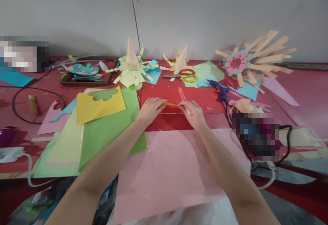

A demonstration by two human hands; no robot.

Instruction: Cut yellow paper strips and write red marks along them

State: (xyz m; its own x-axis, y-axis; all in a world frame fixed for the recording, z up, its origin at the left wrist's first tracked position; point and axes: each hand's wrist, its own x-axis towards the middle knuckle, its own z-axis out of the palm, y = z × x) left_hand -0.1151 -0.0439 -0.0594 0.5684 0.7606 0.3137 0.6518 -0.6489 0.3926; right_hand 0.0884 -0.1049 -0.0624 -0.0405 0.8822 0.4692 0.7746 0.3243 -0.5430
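Between my two hands, a narrow strip of yellow-orange paper (170, 104) is stretched above a red board (159, 95). My left hand (153, 109) pinches its left end. The right end is in the fingers of my right hand (194, 114). A pink craft knife (182, 95) also sits in my right hand, slanting across the fingers with its far end pointing away from me. Nearest to me, a large pink sheet (174, 170) covers the table edge and hangs down.
Green sheets (110, 122) and a yellow cut-out sheet (102, 107) lie left. Behind stand paper cones with strips (132, 59), scissors (183, 76) and a strip-petalled paper flower (235, 63). A blue glue gun (221, 90) with a black cord lies right. A wooden tray (87, 82) holds pens.
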